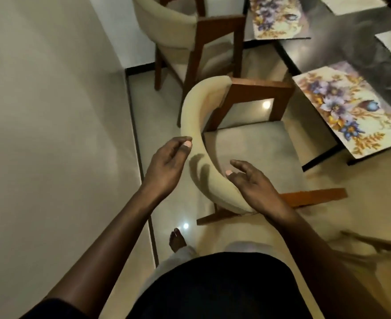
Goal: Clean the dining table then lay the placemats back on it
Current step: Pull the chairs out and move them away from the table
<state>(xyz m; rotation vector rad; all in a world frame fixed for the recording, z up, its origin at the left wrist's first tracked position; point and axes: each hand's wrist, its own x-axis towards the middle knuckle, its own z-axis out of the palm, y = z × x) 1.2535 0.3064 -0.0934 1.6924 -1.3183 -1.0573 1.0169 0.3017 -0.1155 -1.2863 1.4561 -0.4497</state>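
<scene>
Item, far left: a plain wall [51,111], skirted dark at the floor. Item: left hand [166,164], fingers loosely spread and holding nothing, thumb just beside the rim of the near chair [196,116]. Item: a second chair [166,26] beyond, tucked toward the counter. Item: the near chair, cream curved back and brown wooden frame, standing clear of the counter; we judge it is being shifted to open a way to the counter's edge. Item: right hand [254,183], fingers straight and spread, laid over the chair back; we cannot tell whether it presses. Item: the counter [351,54], dark and glossy, carrying a far floral placemat [279,17], a near floral placemat [341,111] overhanging the edge, and two pale mats [351,3] at the top right. The placemats are not yet lifted, so we judge cleaning unstarted. Containers: none in view.
</scene>
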